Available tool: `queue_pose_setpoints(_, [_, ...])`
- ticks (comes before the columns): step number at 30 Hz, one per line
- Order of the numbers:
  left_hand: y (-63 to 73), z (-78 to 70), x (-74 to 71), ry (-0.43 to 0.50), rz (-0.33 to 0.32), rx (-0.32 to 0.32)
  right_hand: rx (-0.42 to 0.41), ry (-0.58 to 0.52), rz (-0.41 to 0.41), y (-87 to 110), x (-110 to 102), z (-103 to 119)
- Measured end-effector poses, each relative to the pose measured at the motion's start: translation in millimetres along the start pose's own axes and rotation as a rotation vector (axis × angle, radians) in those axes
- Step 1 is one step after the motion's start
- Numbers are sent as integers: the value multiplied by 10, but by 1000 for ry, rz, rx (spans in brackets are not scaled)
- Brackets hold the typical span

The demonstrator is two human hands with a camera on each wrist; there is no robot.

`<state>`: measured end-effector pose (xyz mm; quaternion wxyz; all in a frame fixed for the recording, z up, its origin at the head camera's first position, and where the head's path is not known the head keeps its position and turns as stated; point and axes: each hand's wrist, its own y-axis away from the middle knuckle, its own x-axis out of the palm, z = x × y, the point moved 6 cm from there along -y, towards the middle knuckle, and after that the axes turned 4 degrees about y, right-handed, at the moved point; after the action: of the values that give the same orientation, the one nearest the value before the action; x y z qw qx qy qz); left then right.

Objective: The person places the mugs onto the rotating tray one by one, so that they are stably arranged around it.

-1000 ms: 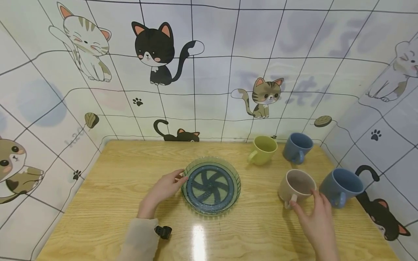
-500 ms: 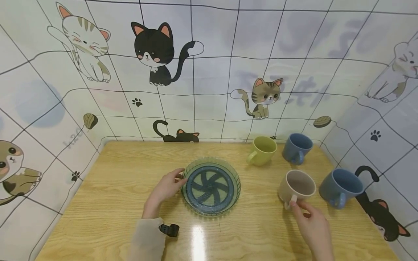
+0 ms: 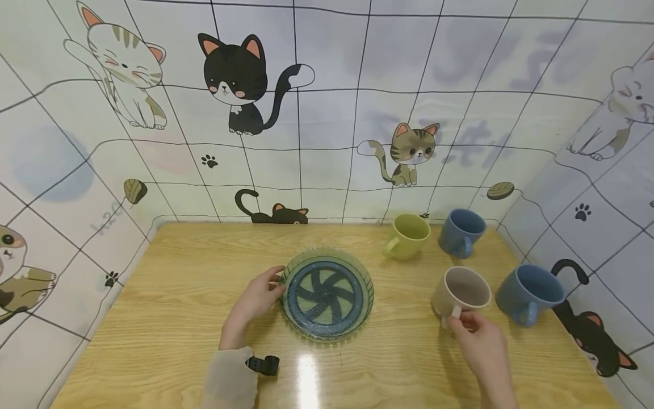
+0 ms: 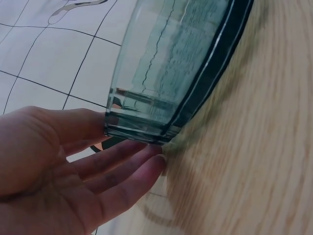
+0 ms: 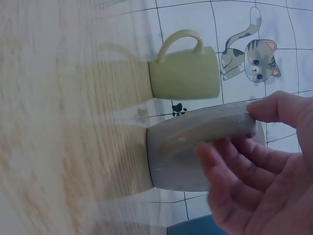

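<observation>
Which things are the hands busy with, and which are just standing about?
Looks like part of the job:
- pale mug, right hand on its handle
- green dish, left hand at its rim

Looks like just standing about:
- yellow-green mug
- far blue mug
- near blue mug
- cat-patterned backdrop

One glass dish (image 3: 327, 293) stands on one wooden surface (image 3: 184, 284). Right of the dish are four mugs: one yellow-green mug (image 3: 413, 236), one beige mug (image 3: 462, 291), one blue mug (image 3: 462, 232) and a second blue mug (image 3: 531, 292). Two hands show, one left hand (image 3: 258, 298) at the dish's left, one right hand (image 3: 482, 343) to its right.
</observation>
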<state>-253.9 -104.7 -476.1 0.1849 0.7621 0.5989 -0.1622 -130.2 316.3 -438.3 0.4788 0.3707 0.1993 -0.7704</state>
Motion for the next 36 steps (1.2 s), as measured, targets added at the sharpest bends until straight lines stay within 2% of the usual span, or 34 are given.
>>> queue_pose_setpoints(10, [23,33,13,-1,-24,-21,68,50,-67,-18,-11,-73])
queue_pose_setpoints(16, [32,45,4,17,-33,-21,55,-20,-70,-66,-38,-119])
queue_pose_setpoints(26, [34,40,-1,36,-20,-20,118,-44,-115,-112,-138,-313])
queue_pose_setpoints(36, [27,59,1,69,-26,-9,110,-152,-130,-160,-102,-272])
